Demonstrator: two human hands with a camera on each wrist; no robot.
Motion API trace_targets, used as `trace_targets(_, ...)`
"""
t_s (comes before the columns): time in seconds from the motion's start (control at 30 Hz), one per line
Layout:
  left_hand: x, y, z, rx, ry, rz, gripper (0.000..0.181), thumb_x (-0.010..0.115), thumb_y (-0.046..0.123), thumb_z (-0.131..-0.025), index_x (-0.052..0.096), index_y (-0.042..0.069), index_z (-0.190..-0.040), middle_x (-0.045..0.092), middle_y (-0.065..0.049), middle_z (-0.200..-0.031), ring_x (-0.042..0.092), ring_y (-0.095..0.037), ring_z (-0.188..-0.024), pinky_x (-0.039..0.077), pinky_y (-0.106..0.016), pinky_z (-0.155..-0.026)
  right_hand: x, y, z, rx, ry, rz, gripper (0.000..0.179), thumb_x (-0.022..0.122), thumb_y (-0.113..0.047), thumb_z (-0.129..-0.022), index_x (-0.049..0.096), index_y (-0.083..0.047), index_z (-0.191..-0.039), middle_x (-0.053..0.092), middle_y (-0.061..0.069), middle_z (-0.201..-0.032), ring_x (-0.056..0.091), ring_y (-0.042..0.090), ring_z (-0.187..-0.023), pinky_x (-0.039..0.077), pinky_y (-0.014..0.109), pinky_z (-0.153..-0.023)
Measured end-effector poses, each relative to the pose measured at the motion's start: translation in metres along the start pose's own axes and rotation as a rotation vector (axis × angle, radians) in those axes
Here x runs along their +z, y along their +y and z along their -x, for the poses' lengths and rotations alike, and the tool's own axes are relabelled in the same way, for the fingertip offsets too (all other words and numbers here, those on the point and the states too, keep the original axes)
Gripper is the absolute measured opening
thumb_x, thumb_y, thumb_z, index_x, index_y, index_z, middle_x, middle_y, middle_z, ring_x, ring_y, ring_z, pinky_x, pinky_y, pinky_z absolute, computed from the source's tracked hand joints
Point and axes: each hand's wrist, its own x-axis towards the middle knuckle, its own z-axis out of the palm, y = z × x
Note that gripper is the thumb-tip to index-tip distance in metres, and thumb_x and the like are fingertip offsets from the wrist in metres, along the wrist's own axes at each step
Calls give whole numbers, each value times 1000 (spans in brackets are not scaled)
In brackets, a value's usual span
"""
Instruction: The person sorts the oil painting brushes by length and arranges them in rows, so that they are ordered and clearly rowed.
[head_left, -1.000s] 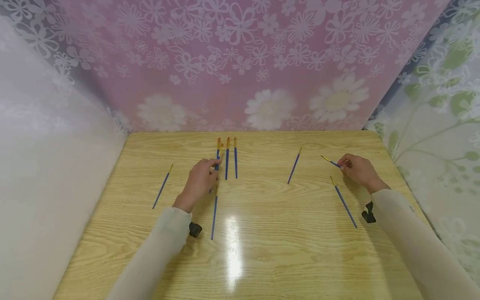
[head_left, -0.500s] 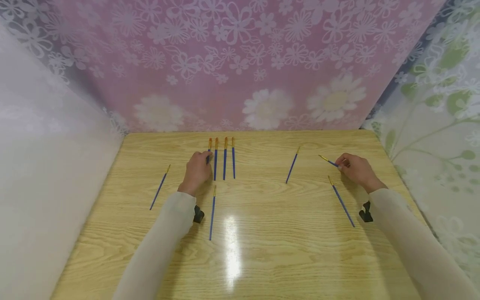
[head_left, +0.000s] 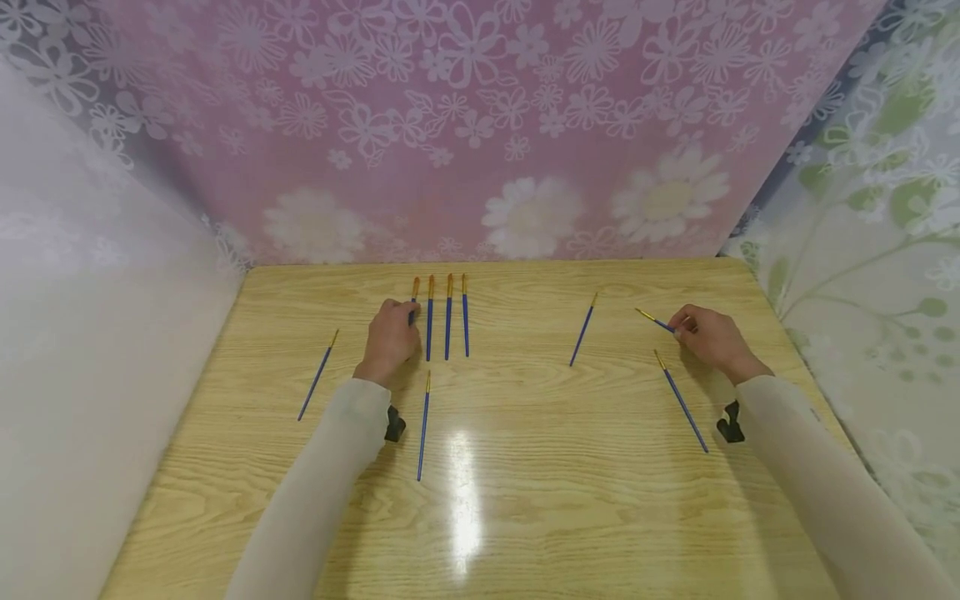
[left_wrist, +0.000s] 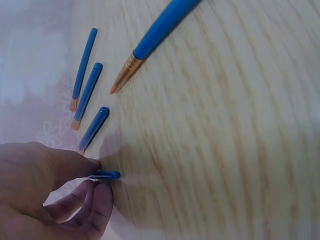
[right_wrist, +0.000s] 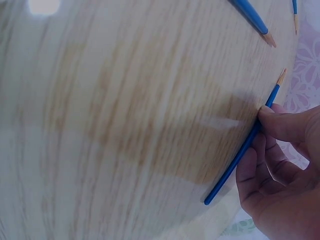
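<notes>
My left hand (head_left: 389, 340) pinches a blue paintbrush (left_wrist: 107, 175) between thumb and fingers, near the back of the table. Its orange-brown bristles show beyond the fingertips in the head view. Just right of it, three more paintbrushes lie side by side, the closest being a blue-handled one (head_left: 430, 321). Over at the right, my right hand (head_left: 711, 337) pinches another paintbrush (right_wrist: 241, 152) by its blue handle, gold ferrule pointing left and away. Below that hand lies a slanted paintbrush (head_left: 681, 402).
Loose paintbrushes lie at the left (head_left: 318, 375), in front of the row (head_left: 423, 427) and right of centre (head_left: 583, 330). The wooden table (head_left: 540, 500) meets a pink flowered backdrop (head_left: 420, 167) at its far edge, with pale panels on both sides.
My left hand has moved left and slightly back with its paintbrush, from over the row to the row's left end. The right hand has stayed in place, gripping its paintbrush.
</notes>
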Motion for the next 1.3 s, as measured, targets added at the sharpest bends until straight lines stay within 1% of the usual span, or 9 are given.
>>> trace_targets(0.23,2,-8,-3,4,-8,-11,44,52,6,-110,60,2,-153,55,-25,-150,58,-42,-138,50,-55,-118,1,1,-2,21,-11,-11,20,56,-11,-113,64,3,-126,70,33,-123,68,49,-107,55,64,-89)
trace_targets(0.43,-5,-21,-1,20,1,15,44,52,15,-112,59,5,-153,54,-25,-152,58,-42,-134,52,-60,-112,0,-1,-2,12,-10,-7,20,57,-10,-112,64,3,-125,71,33,-121,68,48,-105,55,63,-89)
trace_targets(0.53,-13,-32,6,19,8,49,42,50,15,-111,61,4,-150,55,-26,-149,59,-43,-131,50,-64,-111,-1,-1,-2,12,-10,-8,20,57,-10,-112,64,4,-125,71,33,-120,68,48,-105,54,64,-89)
trace_targets(0.63,-22,-45,13,31,17,67,41,49,14,-110,62,2,-147,58,-26,-145,59,-44,-129,48,-66,-111,-1,-2,-2,8,-5,-4,19,57,-9,-112,64,4,-124,71,33,-119,68,49,-104,54,64,-89)
trace_targets(0.77,-35,-65,24,41,5,86,43,52,16,-111,58,2,-150,58,-26,-144,63,-44,-122,51,-64,-106,0,-2,-2,6,-1,-3,19,57,-8,-111,64,4,-123,71,33,-118,68,49,-103,54,64,-88)
trace_targets(0.87,-46,-80,32,24,-3,95,44,56,18,-112,56,4,-153,58,-25,-142,66,-43,-117,55,-61,-99,1,-1,-1,5,-5,-7,19,57,-9,-111,64,4,-124,71,33,-118,68,48,-103,54,63,-88)
trace_targets(1.0,-61,-96,42,-2,-7,65,43,59,20,-112,57,2,-151,61,-25,-138,66,-44,-118,55,-61,-99,0,-1,0,3,-7,-2,20,56,-9,-111,64,5,-124,71,33,-119,68,48,-104,54,64,-90)
trace_targets(1.17,-68,-113,58,-12,-8,20,45,63,23,-110,59,-2,-148,64,-28,-133,67,-46,-118,55,-62,-98,-2,0,-1,5,-1,9,20,57,-8,-112,64,6,-124,71,33,-117,67,48,-103,53,65,-89)
trace_targets(1.3,-70,-118,70,-37,-16,11,48,64,25,-110,59,-3,-148,66,-30,-131,66,-46,-117,55,-62,-97,-1,0,-1,0,9,12,19,58,-8,-112,64,6,-123,71,33,-116,68,48,-102,54,64,-88)
